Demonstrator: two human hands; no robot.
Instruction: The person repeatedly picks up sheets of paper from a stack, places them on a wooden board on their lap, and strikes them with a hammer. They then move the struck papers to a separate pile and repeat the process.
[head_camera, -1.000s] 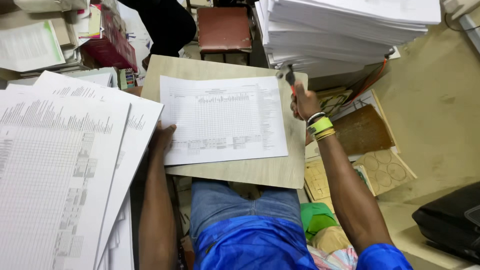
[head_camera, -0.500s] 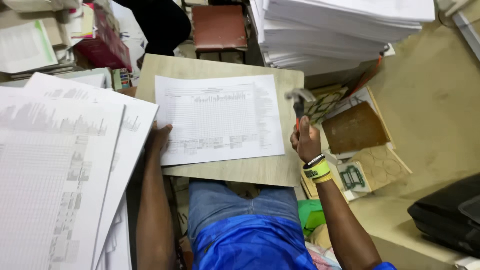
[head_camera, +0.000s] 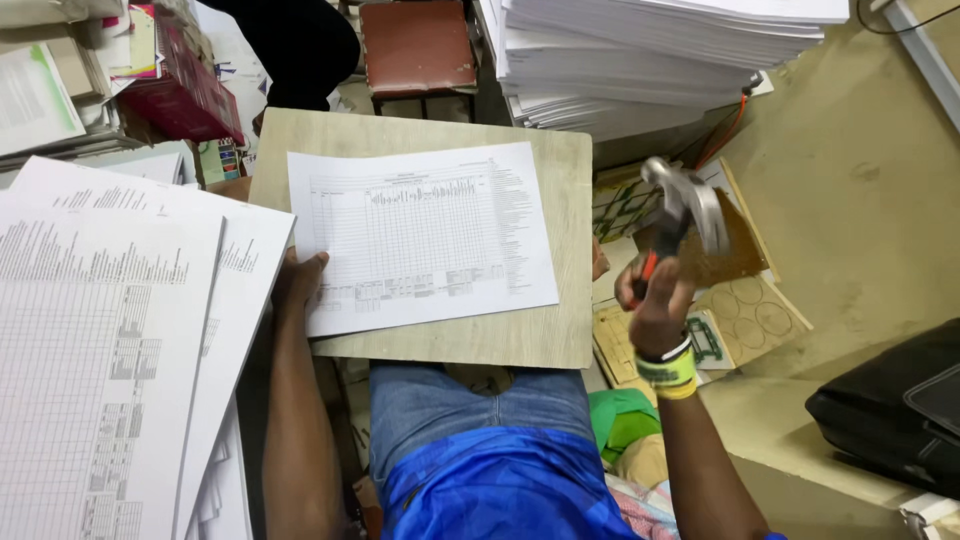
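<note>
A printed sheet with a table lies on a light wooden board across my lap. My left hand rests on the sheet's lower left corner, fingers pressing it to the board. My right hand, wearing a yellow wristband, is off the board's right edge and grips a metal stapler with a red part, raised and blurred. A stack of large printed sheets lies to my left.
A tall pile of white paper stands beyond the board. A red-brown stool is at the back. Cardboard pieces lie on the floor to the right, a black bag further right. Books and boxes sit back left.
My right hand has come off the sheet's right edge, moved down and to the right of the board, and now lifts the stapler up. The left hand stays on the sheet.
</note>
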